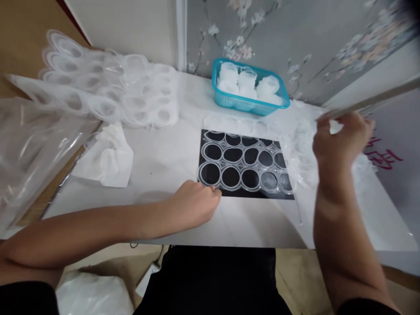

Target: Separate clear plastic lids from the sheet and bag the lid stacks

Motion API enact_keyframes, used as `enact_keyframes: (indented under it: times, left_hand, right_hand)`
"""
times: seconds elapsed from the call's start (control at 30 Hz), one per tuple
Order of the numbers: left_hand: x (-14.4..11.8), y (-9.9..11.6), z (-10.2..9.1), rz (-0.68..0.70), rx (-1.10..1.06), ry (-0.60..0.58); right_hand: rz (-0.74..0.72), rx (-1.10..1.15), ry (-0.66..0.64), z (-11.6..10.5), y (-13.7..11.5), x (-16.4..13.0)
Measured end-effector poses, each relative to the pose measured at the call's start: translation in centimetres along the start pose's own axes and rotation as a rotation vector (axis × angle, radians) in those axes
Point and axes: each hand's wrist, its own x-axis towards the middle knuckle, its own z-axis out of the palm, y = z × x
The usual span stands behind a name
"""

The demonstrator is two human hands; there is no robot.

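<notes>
A clear plastic sheet of oval rings (232, 191) lies over a black mat (243, 194) on the white table. At the mat's near left corner rests my left hand (198, 202), closed with knuckles up. Its fingertips touch or overlap the sheet's edge, and whatever they grip is hidden. My right hand (344, 135) is raised over the table's right side, thumb and fingers pinched together. A small whitish bit (335, 127) shows by its fingers, too blurred to name. Beneath and beside that hand lie loose clear plastic pieces (303, 146).
A blue basket (243, 105) with white round pieces stands at the back. Stacked ring sheets (134, 103) fill the back left, near a crumpled white tissue (113, 159) and clear plastic bags (36, 153). A board with red writing (382, 157) borders the right.
</notes>
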Motion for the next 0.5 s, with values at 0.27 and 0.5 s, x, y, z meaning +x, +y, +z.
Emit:
enact_keyframes:
  times: [0.27, 0.5]
  left_hand:
    - [1.2, -1.3, 1.4, -0.084, 0.256, 0.184]
    - [1.2, -1.4, 1.4, -0.139, 0.278, 0.142]
  right_hand:
    - [-0.035, -0.091, -0.225, 1.1, 0.3, -3.8]
    - [-0.171, 0.644, -0.587, 4.6, -9.2, -7.1]
